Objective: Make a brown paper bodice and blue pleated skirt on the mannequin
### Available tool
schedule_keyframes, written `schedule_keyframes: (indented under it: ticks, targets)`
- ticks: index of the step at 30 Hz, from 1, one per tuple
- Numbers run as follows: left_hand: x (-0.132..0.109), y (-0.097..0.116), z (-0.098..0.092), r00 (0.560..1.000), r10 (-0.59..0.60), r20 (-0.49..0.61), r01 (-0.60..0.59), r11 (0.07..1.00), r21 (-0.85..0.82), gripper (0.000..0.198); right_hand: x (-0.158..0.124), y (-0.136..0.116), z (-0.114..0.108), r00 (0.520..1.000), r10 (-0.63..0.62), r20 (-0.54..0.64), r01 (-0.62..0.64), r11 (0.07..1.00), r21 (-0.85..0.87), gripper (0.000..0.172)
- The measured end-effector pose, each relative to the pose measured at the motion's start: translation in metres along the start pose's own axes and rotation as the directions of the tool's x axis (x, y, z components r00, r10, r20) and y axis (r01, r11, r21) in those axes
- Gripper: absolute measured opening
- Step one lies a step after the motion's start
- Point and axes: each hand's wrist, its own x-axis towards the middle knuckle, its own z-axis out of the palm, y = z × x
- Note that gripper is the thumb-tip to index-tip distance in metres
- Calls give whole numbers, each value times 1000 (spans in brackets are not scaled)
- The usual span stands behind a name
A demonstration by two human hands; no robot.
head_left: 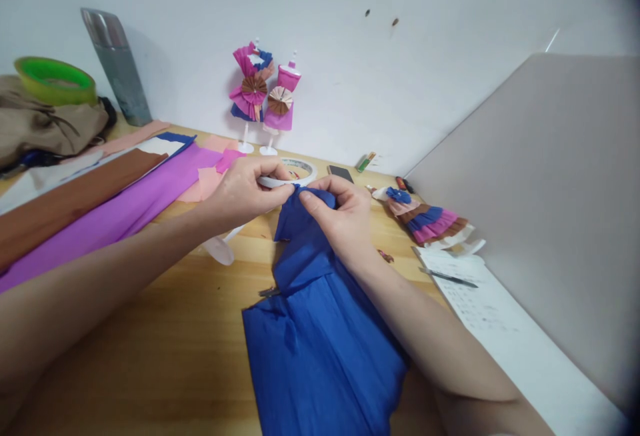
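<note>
A long sheet of blue crepe paper [320, 343] runs from the near edge of view up to my hands over the wooden table. My left hand [253, 186] is closed, thumb and fingers pinching the upper left end of the blue paper. Opposite it, my right hand [343, 213] grips the paper's upper right end, the thumb lying on top. A roll of white tape [305, 171] sits just behind my fingers, partly hidden by them. Below my left hand, a white stand base [220, 249] lies tilted on the table. A small dark metal piece [270, 292] shows beside the blue paper.
Brown [95, 189] and purple crepe paper [125, 216] lie at left, near a grey bottle [117, 66] and a green tape roll [55, 81]. Two dressed mini mannequins [253, 89] stand by the wall. At right are a layered paper dress [425, 219], a pen [450, 278] and written paper [500, 316].
</note>
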Motion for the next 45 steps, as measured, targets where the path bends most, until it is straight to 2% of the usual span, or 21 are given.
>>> schedule_keyframes:
  ticks: [7, 13, 18, 22, 24, 27, 30, 33, 35, 37, 41, 45]
  targets:
    - [-1, 2, 0, 998, 67, -16, -65, 993, 103, 10, 2, 1, 0, 999, 38, 2, -37, 999, -16, 18]
    - [-1, 2, 2, 995, 98, -29, -95, 990, 106, 10, 3, 2, 0, 998, 63, -13, -63, 998, -16, 21]
    - [-3, 4, 2, 994, 104, -23, -100, 986, 131, 10, 3, 3, 2, 992, 123, -4, -122, 988, 97, 25]
    - [-1, 9, -2, 979, 199, 52, -205, 962, 178, 10, 3, 5, 3, 979, 199, 37, -202, 957, 209, 26]
    - [1, 12, -5, 976, 205, 77, -217, 956, 197, 9, 4, 6, 3, 972, 228, 65, -237, 940, 244, 28]
    - [4, 15, -8, 985, 133, 108, -147, 980, 135, 8, 6, 6, 0, 959, 268, 88, -281, 930, 236, 34]
    - [5, 15, -12, 983, 8, 182, -8, 1000, -1, 10, 7, 3, -3, 947, 305, 104, -320, 927, 197, 35]
    - [7, 7, -17, 966, -105, 237, 141, 980, -138, 15, 7, 0, -5, 937, 316, 149, -342, 917, 204, 32]
    - [8, 0, -20, 957, -141, 255, 200, 954, -224, 21, 7, 0, -6, 938, 304, 168, -335, 920, 203, 30]
    - [8, -7, -21, 953, -147, 265, 221, 935, -276, 28, 6, 1, -5, 943, 288, 169, -316, 933, 172, 28]
    - [9, -14, -20, 948, -159, 274, 235, 933, -274, 32, 7, 4, -4, 947, 275, 165, -295, 948, 118, 27]
    - [10, -7, -19, 945, -168, 281, 225, 957, -185, 20, 7, 2, -3, 947, 265, 180, -283, 955, 84, 27]
